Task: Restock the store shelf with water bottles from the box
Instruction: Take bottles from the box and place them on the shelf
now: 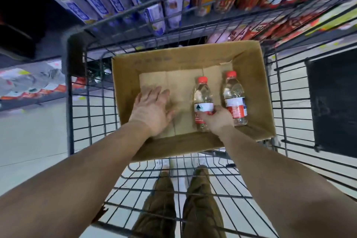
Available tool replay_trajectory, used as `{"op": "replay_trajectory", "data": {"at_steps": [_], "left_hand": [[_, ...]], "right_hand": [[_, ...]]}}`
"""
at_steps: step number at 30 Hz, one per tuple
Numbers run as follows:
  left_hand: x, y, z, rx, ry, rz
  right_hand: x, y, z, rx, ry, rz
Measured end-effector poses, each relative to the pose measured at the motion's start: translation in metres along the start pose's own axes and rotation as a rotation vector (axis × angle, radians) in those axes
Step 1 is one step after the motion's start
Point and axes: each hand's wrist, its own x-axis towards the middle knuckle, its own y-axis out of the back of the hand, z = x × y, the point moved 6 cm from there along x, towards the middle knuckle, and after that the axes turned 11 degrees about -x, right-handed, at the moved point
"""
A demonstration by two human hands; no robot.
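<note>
Below, wire cart beside shelves

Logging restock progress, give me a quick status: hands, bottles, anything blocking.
Right hand grips one water bottle in the box. Left hand open, flat on box floor. Second bottle lies alongside, untouched. Nothing in the way.

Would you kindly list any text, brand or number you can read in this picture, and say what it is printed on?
No text is legible.
Red-and-white labels on the two red-capped clear water bottles: print too small and blurred.
Inner wall of the brown cardboard box: faint marks, unreadable.
Blue-and-white labels on the dark-capped shelf bottles: blurred.
Red shelf packets: blurred.
</note>
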Motion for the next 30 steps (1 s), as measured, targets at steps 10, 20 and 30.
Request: {"op": "replay_trajectory", "data": {"at_steps": [10,20,30], "left_hand": [[-0.009,0.009,0.029,-0.850,0.117,-0.272],[-0.008,-0.008,0.017,-1.179,0.151,-0.324],[-0.004,-0.020,-0.023,-1.206,0.233,-0.236]], "right_hand": [[-0.055,0.028,-0.048,0.642,0.298,-0.563],[-0.013,0.070,0.007,0.019,-0.024,0.209],[0.019,0.033,0.039,0.034,-0.217,0.194]]}}
